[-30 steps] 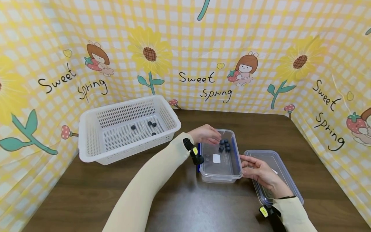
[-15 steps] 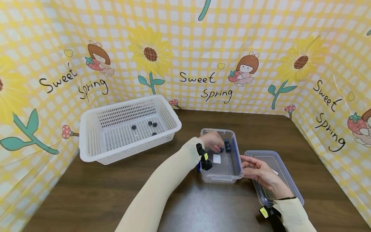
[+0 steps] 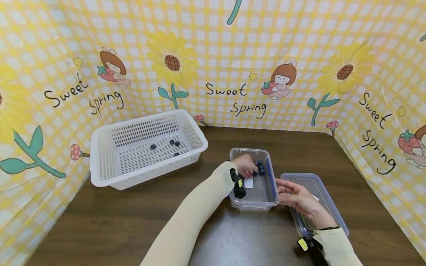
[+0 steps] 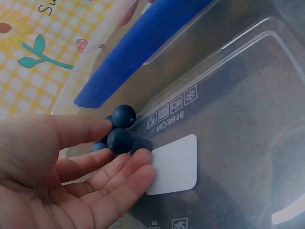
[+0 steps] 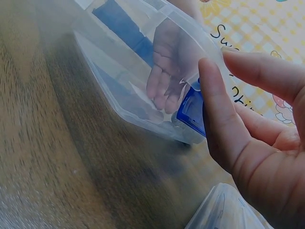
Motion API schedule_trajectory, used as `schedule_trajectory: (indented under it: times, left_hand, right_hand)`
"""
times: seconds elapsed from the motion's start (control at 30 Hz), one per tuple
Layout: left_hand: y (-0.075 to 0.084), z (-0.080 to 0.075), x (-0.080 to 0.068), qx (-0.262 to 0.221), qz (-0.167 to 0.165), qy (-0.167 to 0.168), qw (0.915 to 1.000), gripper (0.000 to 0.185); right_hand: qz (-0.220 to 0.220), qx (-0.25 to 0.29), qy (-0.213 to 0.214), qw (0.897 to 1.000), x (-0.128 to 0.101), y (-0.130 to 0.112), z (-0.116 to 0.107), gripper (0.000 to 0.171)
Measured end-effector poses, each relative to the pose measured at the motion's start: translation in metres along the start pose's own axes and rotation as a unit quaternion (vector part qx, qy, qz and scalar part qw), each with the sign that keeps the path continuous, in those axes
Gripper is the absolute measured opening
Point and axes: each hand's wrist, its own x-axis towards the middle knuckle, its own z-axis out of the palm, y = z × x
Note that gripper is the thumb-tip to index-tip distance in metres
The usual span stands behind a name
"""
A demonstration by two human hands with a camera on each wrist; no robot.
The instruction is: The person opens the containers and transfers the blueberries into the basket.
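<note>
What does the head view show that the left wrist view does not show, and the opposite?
Only the head view shows the white perforated plastic basket holding a few dark balls, the clear lid on the brown wooden table, and the right hand beside the box.

Only the left wrist view shows the printed symbols on the box floor and the fingers touching the small dark blue balls.

Both show the left hand inside the clear plastic box, the balls, the white label and a blue clip.
</note>
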Motion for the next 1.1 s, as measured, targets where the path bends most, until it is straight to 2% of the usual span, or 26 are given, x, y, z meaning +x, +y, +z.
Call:
schedule_trajectory:
  times: [0.17,0.43,0.77,0.93,1.1]
  left_hand:
    - [-0.003,0.004,0.006,-0.023,-0.01,-0.006,0.9997,0.015]
    - [-0.004,0.007,0.005,-0.031,-0.017,-0.004,0.9994,0.005]
    - [-0.002,0.006,-0.002,-0.031,-0.015,-0.008,0.9994,0.016]
    - [-0.001,0.005,-0.006,-0.021,-0.003,-0.009,0.9997,0.016]
    - [0.002,0.003,-0.006,-0.064,0.027,-0.038,0.9969,0.017]
  right_hand:
    - [0.0,0.004,-0.002,1.0,0.0,0.0,0.0,0.055]
    - [-0.005,0.012,-0.009,1.0,0.0,0.001,-0.001,0.053]
    - [-0.013,0.018,-0.018,1.0,0.001,0.0,0.001,0.051]
    - [-0.003,0.01,-0.007,1.0,0.001,-0.001,0.001,0.051]
    - [-0.005,0.008,-0.009,1.0,0.002,0.002,0.0,0.051]
